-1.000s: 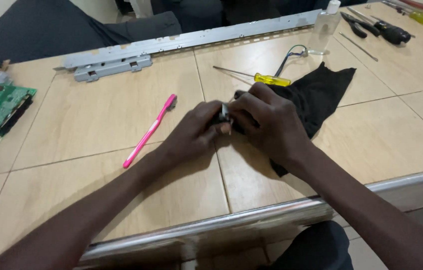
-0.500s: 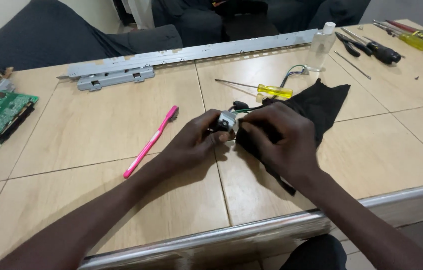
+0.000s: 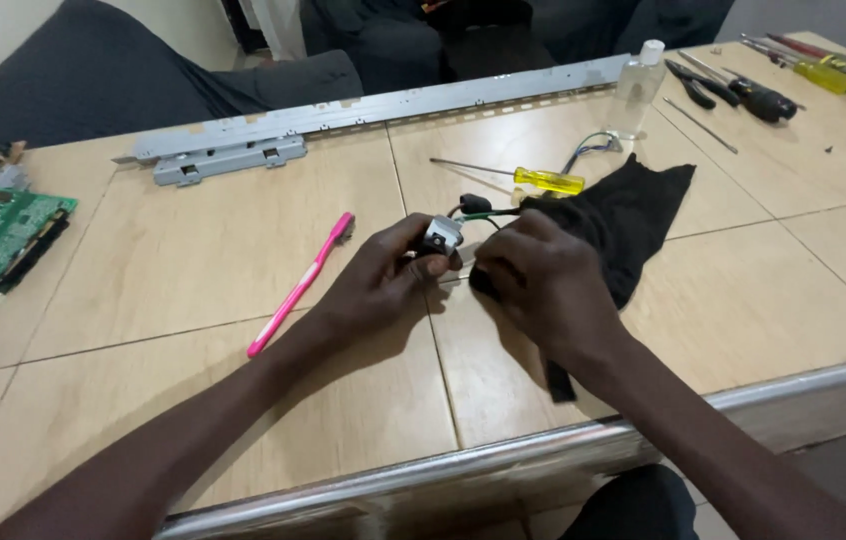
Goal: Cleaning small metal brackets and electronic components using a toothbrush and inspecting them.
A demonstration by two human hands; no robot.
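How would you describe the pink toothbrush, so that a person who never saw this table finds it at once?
Start at the long grey metal rail lying along the far edge of the tan table. Come toward the near edge, to the bare area just left of the left hand. There the pink toothbrush lies diagonally, the only bright pink, slim thing; the nearby screwdriver has a yellow handle.

1. A small grey metal part (image 3: 440,237) with black and green wires is held tilted just above the surface, near its middle.
2. A black cloth (image 3: 623,220) is spread crumpled on the surface, just beside the part.
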